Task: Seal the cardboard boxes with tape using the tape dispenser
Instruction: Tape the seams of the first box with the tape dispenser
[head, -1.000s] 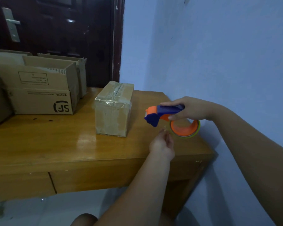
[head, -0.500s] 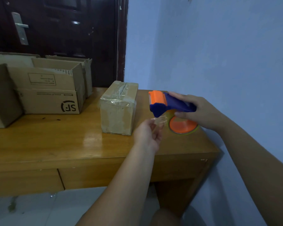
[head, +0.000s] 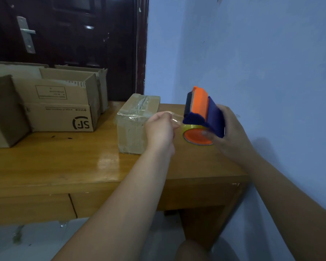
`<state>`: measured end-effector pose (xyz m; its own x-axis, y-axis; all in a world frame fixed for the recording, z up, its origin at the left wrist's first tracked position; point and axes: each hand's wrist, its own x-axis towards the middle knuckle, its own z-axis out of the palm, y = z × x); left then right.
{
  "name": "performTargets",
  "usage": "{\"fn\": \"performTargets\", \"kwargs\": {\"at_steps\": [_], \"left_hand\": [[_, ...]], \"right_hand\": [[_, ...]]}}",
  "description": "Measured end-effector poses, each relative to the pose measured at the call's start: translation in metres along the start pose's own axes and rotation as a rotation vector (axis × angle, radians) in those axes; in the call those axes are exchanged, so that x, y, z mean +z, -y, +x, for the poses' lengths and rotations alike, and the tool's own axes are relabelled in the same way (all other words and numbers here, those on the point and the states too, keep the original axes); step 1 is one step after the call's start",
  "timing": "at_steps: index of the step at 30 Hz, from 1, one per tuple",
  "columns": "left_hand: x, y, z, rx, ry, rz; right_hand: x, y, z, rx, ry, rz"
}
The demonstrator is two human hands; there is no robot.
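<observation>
Both hands are occupied: the right hand wraps the handle of the blue-and-orange tape dispenser, and the left hand pinches the free end of the clear tape. Since a second ago the left hand has risen from below the dispenser and drawn out a short strip, while the dispenser has tipped head-up. The tape looks ready to stick onto the small cardboard box, which sits on the table just behind the left hand. Both forearms reach forward.
</observation>
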<state>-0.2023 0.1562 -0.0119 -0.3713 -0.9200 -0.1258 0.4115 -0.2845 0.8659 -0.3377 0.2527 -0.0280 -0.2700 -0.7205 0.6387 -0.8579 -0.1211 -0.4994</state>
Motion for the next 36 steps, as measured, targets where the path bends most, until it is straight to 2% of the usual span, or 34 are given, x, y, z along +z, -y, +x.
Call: {"fn": "performTargets", "kwargs": {"at_steps": [6,10,15,17,21,23,27,29,32,36], "left_hand": [[-0.004,-0.012,0.000,0.082,-0.058,0.050],[-0.011,-0.017,-0.006,0.217,-0.064,0.137],[-0.018,-0.030,-0.012,0.593,-0.101,0.278],[-0.024,-0.035,-0.006,0.544,-0.136,0.236],[-0.039,-0.046,0.012,0.046,-0.198,0.010],[-0.043,-0.052,0.015,-0.063,-0.161,-0.061],[-0.044,-0.063,0.014,0.012,-0.119,-0.068],[-0.043,-0.064,0.015,0.027,-0.117,0.001],[-0.046,-0.059,0.012,0.023,-0.108,0.094],[-0.050,-0.057,0.008,0.165,-0.074,0.163]], "right_hand": [[0.018,-0.006,-0.018,0.054,-0.028,0.012],[0.023,-0.001,-0.020,0.077,-0.065,0.053],[0.027,0.009,-0.012,-0.005,-0.032,0.056],[0.027,0.011,-0.010,-0.003,-0.058,0.075],[0.026,0.019,-0.009,-0.039,-0.167,0.147],[0.026,0.026,-0.009,-0.081,-0.188,0.174],[0.030,0.030,-0.010,-0.151,-0.214,0.134],[0.032,0.027,-0.009,-0.145,-0.188,0.096],[0.034,0.010,-0.008,-0.083,-0.097,0.047],[0.041,-0.027,-0.011,-0.066,0.063,-0.236]]}}
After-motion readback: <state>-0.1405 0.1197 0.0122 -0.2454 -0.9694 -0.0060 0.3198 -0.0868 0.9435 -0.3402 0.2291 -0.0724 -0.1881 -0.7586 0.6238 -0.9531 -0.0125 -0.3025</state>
